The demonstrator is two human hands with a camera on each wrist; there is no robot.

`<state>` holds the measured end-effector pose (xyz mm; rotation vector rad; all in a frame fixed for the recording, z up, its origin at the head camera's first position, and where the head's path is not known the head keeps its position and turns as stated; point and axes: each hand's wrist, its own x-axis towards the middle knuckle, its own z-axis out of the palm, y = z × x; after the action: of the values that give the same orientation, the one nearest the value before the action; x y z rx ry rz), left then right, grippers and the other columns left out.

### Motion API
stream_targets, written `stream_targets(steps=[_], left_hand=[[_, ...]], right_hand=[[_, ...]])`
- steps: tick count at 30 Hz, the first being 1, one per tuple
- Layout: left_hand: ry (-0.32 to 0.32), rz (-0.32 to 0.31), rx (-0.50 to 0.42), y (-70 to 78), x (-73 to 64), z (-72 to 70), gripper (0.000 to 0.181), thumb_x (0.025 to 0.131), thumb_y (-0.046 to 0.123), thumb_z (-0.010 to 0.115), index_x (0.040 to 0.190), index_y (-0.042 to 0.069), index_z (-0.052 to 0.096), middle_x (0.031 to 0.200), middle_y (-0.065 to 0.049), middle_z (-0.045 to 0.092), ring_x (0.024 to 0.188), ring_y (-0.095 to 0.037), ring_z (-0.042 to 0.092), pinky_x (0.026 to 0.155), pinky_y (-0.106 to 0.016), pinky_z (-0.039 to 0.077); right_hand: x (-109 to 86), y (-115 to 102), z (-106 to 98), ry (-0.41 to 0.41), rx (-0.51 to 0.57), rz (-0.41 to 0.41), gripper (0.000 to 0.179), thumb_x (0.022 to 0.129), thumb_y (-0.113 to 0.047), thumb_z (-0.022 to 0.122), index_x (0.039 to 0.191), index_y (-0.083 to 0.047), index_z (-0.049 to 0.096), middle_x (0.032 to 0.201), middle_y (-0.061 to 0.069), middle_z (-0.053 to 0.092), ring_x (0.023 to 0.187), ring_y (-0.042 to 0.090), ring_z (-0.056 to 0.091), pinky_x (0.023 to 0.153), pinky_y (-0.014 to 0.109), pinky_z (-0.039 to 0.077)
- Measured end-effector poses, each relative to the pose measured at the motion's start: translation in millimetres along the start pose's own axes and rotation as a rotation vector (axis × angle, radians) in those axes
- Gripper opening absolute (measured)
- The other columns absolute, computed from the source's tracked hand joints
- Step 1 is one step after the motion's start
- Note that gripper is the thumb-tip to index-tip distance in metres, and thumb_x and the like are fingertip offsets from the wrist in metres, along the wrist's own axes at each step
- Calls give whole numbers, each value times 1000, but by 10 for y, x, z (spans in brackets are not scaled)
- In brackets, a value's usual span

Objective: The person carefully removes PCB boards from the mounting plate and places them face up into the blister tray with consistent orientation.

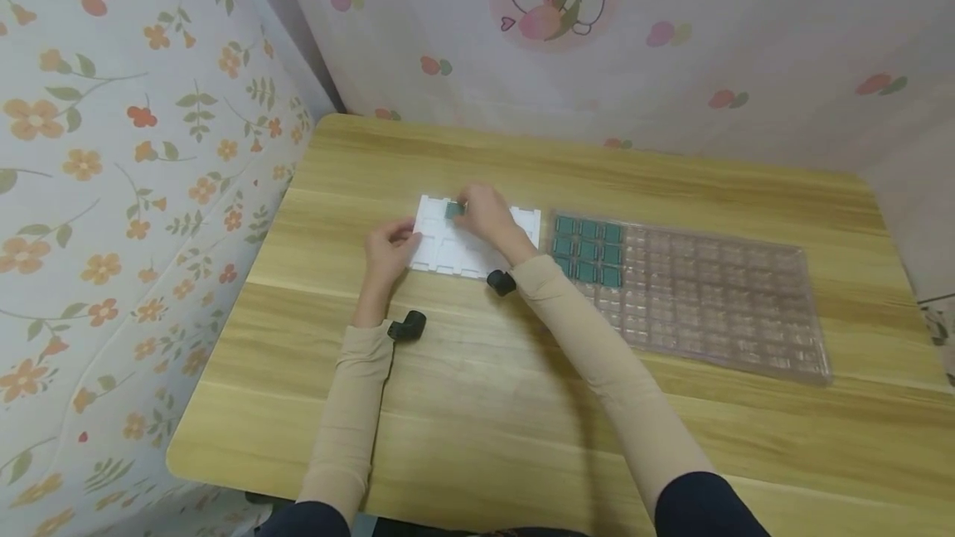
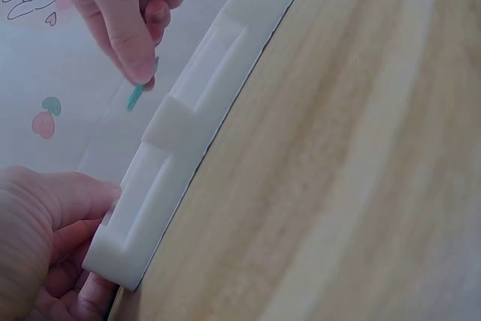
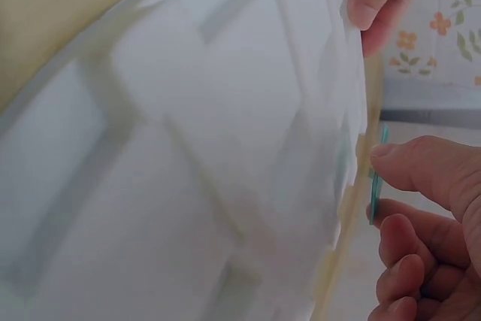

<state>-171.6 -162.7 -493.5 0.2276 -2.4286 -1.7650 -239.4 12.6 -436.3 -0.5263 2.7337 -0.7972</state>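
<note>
A white tray (image 1: 440, 251) with notched walls and shallow compartments lies on the wooden table. At its left end, my left hand (image 1: 388, 253) grips the edge, the thumb on the rim and the fingers underneath in the left wrist view. Over the far left part of the tray, my right hand (image 1: 487, 215) pinches a thin green square piece (image 1: 453, 210) between thumb and fingers. Seen edge-on in the right wrist view, the green piece (image 3: 377, 178) stands upright, raised above the tray. The right hand covers part of the tray's middle in the head view.
Right of the white tray lies a large clear plastic tray (image 1: 716, 297) with a grid of pockets. Several similar green pieces (image 1: 588, 250) fill its far left corner. Patterned curtains (image 1: 462, 23) hang behind and to the left of the table (image 1: 462, 404).
</note>
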Motion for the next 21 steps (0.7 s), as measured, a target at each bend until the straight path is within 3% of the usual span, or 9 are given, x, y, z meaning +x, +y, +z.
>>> stream_targets(steps=[13,21], left_hand=[[-7,-16,3,17,-21,-19,29,84,3,64,112,-6,64,102,-22,63,92,-29,59,84,-35,51],[-9,-15,14,15,-21,-7,29,85,3,64,113,-6,63,104,-22,63,93,-30,60,84,-34,51]], right_hand=[[-166,63,-103,25,2,-24,32,84,-11,68,111,5,64,116,17,62,106,29,58,91,35,47],[-266,96,-168,23,-9,-2,33,85,-13,68,113,4,64,109,15,64,80,22,57,72,31,49]])
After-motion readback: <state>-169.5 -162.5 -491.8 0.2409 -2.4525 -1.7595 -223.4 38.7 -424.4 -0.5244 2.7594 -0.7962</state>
